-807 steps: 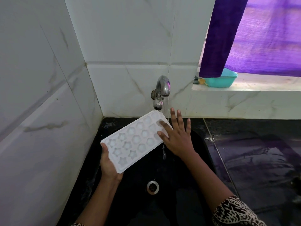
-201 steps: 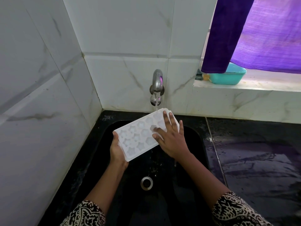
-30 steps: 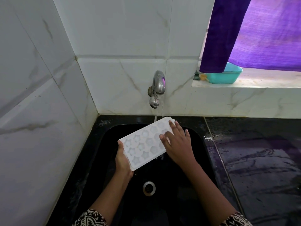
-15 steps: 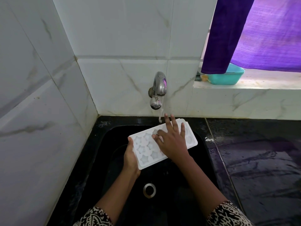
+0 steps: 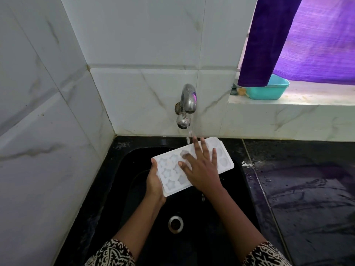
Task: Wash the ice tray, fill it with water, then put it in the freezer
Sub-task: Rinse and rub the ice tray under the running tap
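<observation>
Black sink (image 5: 134,192): ice tray (image 5: 223,161) was held over it, under the tap (image 5: 187,100).
Tray sat above the basin, far end just below the spout. Left hand (image 5: 153,182) gripped the near-left end, thumb over the rim. Right hand (image 5: 201,170) lay flat on the moulds, fingers straight and spread, grasping nothing. Thin water stream (image 5: 189,134) landed by its fingertips.

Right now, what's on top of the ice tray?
The right hand lies flat on the ice tray, fingers spread; tap water falls at its far edge. The cells under it are hidden. The left hand grips the near end.
</observation>
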Tool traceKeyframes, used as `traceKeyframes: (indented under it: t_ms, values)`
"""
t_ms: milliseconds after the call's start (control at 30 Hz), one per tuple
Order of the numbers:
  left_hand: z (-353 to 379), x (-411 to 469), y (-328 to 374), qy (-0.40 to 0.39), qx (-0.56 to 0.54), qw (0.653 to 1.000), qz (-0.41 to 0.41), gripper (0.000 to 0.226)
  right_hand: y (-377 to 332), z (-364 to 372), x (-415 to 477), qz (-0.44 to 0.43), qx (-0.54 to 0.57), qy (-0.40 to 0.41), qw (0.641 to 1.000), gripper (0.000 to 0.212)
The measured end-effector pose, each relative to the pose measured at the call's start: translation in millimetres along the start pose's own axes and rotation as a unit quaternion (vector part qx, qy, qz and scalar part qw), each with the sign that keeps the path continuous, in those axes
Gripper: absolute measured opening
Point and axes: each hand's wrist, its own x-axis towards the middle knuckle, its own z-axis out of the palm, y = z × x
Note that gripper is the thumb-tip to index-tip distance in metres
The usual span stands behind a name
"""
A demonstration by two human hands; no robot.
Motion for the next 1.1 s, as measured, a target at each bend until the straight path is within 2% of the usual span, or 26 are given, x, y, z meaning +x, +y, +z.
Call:
traceKeyframes:
  t_ms: [100, 267, 400, 567, 700, 833, 1000, 1100]
  values:
    - [1, -2, -4, 0.003, 0.000, 1.000, 0.000, 0.073, 1, -2, 4, 0.014, -0.010, 0.033, 0.999, 0.062]
    - [-2, 0, 3, -0.004, -0.011, 1.000, 0.018, 0.075, -5, -2, 2, -0.025, -0.014, 0.000, 1.000, 0.071]
    - [-5, 0, -2, 0.001, -0.001, 1.000, 0.006, 0.080, -3, 2, 4, -0.008, -0.013, 0.061, 0.998, 0.055]
    - [-6, -1, 1, 0.001, -0.010, 1.000, 0.006, 0.078, -3, 7, -2, -0.028, -0.021, 0.025, 0.999, 0.064]
    - [-3, -4, -2, 0.010, 0.002, 1.000, 0.007, 0.075, -4, 6, 1, -0.012, -0.015, 0.075, 0.997, 0.056]
    - [-6, 0, 1, 0.006, 0.000, 1.000, 0.019, 0.084, -6, 6, -2, -0.024, -0.016, 0.055, 0.998, 0.062]
    - [-4, -2, -3, 0.008, 0.004, 1.000, 0.012, 0.077, -4, 5, 2, -0.012, -0.030, 0.077, 0.997, 0.055]
    - [-5, -2, 0, 0.009, 0.008, 1.000, 0.025, 0.081, -8, 6, -2, -0.031, -0.030, 0.035, 0.998, 0.070]
